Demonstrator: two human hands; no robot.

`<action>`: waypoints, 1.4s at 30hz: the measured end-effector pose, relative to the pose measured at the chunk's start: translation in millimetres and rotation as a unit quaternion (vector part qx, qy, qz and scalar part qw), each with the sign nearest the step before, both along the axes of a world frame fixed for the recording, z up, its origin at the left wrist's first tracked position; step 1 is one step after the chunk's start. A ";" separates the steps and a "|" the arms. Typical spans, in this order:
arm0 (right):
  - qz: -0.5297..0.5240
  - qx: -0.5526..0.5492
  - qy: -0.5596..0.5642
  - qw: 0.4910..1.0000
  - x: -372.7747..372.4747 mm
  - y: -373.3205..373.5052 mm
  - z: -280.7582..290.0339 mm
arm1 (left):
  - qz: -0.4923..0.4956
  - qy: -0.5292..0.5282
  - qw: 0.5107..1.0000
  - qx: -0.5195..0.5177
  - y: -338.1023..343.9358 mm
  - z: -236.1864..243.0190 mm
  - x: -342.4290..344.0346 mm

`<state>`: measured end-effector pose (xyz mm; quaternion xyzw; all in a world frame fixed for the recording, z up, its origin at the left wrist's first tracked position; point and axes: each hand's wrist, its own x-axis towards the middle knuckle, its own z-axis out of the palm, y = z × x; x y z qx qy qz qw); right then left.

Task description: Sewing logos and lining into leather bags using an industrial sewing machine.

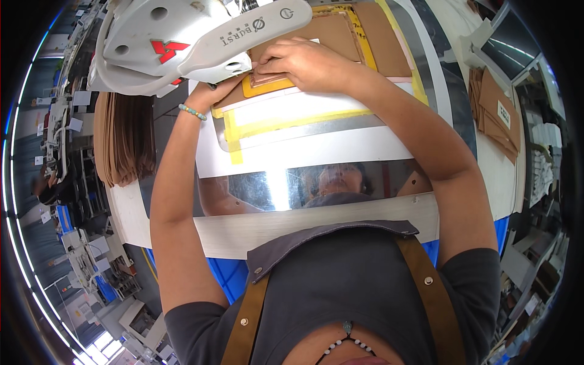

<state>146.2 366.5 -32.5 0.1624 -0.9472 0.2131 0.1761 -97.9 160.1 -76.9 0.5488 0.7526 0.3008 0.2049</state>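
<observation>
Brown panel (pixel 333 38), flat and matte, lies within a rigid yellow frame (pixel 368 53) with a rounded near corner, its surface broken by the raised, straight edges of a smaller layered brown piece (pixel 265 78). Yellow tape (pixel 292 126) borders a white sheet (pixel 267 115) just before the frame; nearer the worker, bare white surface and a mirror-bright metal plate (pixel 292 187) leave open room up to the pale, wood-grained tabletop (pixel 316 224). A smooth white machine head (pixel 182 36) crowds the left side. The right hand (pixel 301 64) bends over the layered piece, fingers close together and touching it; whether they pinch cannot be told. The left hand (pixel 210 91) is partly hidden beside the machine, its finger spread unclear. Folded brown pieces (pixel 125 137) stand stacked at left.
</observation>
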 end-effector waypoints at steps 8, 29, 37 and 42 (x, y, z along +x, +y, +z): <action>-0.026 -0.004 -0.003 1.000 -2.7 -3.0 -2.4 | -0.037 0.066 0.995 0.069 -11.3 -2.3 -6.9; -0.027 0.015 -0.005 0.999 -8.3 -3.7 3.6 | -0.011 0.261 0.965 0.005 -18.2 42.2 15.5; -0.028 0.001 -0.045 0.999 -7.1 -3.1 13.5 | -0.038 0.304 0.952 0.020 -24.3 24.7 -5.4; -0.031 0.001 -0.064 0.997 -2.5 -6.9 22.9 | -0.045 0.367 0.929 0.024 -25.7 17.7 -9.2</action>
